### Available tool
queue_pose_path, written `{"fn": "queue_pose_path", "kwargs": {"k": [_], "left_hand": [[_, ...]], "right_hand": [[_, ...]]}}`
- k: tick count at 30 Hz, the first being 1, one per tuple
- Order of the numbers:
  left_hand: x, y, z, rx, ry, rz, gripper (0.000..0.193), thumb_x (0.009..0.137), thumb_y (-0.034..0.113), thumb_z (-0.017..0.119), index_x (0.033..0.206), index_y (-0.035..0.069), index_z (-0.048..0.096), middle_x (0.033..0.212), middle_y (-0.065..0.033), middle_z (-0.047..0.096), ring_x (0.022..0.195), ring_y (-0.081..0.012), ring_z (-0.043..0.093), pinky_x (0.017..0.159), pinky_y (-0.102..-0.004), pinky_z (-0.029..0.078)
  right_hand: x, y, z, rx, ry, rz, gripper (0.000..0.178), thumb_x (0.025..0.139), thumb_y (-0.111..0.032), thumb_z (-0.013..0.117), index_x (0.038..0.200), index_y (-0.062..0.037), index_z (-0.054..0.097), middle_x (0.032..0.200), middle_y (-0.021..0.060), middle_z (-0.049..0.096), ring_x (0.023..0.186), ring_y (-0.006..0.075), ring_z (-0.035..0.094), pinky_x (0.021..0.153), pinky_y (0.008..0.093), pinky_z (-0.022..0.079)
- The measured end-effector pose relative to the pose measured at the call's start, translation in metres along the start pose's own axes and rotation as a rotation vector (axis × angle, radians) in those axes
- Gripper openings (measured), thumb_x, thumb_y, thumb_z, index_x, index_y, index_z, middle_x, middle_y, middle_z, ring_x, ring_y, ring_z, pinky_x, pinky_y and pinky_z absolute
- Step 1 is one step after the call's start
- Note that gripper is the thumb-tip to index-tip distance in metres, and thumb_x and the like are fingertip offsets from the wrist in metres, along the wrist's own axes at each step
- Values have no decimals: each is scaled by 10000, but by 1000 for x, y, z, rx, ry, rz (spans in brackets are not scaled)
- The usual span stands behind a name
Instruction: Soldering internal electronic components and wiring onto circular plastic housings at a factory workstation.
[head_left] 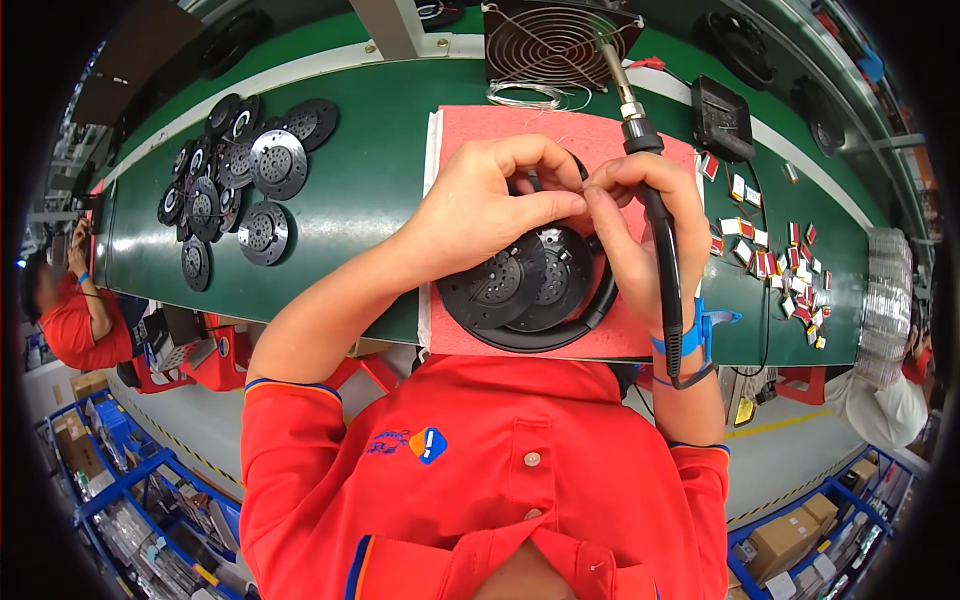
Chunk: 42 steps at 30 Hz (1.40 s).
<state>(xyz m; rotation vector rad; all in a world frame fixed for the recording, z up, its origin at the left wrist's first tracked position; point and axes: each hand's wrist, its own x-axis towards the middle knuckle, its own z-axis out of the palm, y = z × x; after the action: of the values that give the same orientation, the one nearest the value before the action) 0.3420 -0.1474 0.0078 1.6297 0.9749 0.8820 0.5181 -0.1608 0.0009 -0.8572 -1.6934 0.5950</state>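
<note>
My left hand (490, 195) is closed in a pinch over the far side of a black round assembly, its fingertips meeting those of my right hand. What it pinches is too small and hidden to make out. My right hand (635, 210) holds a soldering iron (643, 138), tip pointing up and away, its black handle across the palm; the thumb and index finger are pinched beside my left fingertips. Below the hands, two black perforated discs (497, 287) overlap within a larger black ring-shaped housing (585, 325) on a pink foam mat (470, 125).
Black discs with perforated centres (278, 165) are heaped on the green table (340, 200) at left. Small white-and-red battery-like packs (790, 262) lie scattered at right. A fan with a wire guard (560, 45) stands at the back, beside a black tray (722, 118). Another person (80, 310) sits far left.
</note>
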Motion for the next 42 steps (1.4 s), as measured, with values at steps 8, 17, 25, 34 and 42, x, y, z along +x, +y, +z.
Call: {"fn": "queue_pose_path", "kwargs": {"k": [8,17,25,34,42], "left_hand": [[0,-9,1,-179,94,-42,123,830,98,643,907,4,662,706,16,613,620,-16,493,546,-186,399],[-2,-1,-4,-92,9,-104,102,852,93,630,890,-2,641,734,16,596,679,-28,519,607,-179,411],[-1,-6,1,-1,96,93,105,819,102,645,879,20,668,719,-26,617,630,-66,524,572,-222,421],[21,-21,-14,560,110,240,87,716,93,676,764,20,677,1052,-56,628,1058,-250,494,949,-355,371],[21,-34,-12,478,86,123,106,694,99,650,756,33,705,1053,-75,635,1075,-293,475,933,-365,408]], "right_hand": [[-5,4,1,-76,-117,61,253,770,83,641,973,-10,522,843,71,617,751,123,583,689,240,473],[-6,9,-1,57,-115,123,287,794,95,613,1034,-4,490,907,108,616,813,146,592,734,256,477],[-7,8,4,76,-29,134,233,755,57,672,948,-32,573,791,43,608,709,102,607,625,218,481],[-9,10,-12,-227,-68,-95,195,826,72,594,1006,7,554,802,93,636,705,140,619,669,248,492],[0,-2,-34,-89,48,-188,365,873,-297,623,1017,39,627,671,60,549,576,123,462,507,252,347]]}}
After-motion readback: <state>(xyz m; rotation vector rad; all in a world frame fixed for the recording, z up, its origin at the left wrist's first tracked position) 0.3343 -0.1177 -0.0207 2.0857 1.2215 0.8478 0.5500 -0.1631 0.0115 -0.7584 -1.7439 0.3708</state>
